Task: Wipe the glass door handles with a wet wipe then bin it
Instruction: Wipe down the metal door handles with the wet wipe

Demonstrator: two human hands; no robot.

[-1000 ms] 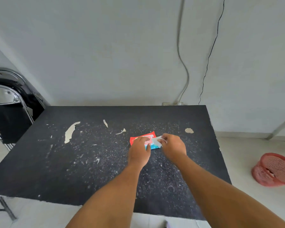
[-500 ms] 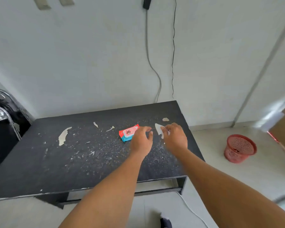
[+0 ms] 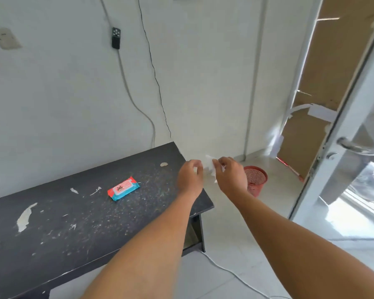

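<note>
A white wet wipe [image 3: 209, 164] is pinched in my right hand [image 3: 231, 175], held in the air past the table's right end. My left hand [image 3: 190, 176] hovers just left of the wipe with curled fingers, its fingertips close to the wipe; whether they touch it is unclear. The red and blue wipe pack [image 3: 123, 188] lies flat on the black table [image 3: 73, 223]. At the far right stands the glass door [image 3: 354, 165] with its silver lever handle [image 3: 358, 146]. A red mesh bin [image 3: 256, 180] sits on the floor behind my right hand.
A white cable [image 3: 231, 275] runs across the tiled floor near the table leg. Cables and a small black remote [image 3: 116, 37] hang on the wall. Brown board [image 3: 324, 83] fills the doorway behind the white door frame.
The wipe has come out of the pack and both hands have lifted off the table to the right. The view has turned right, showing the bin and the glass door.
</note>
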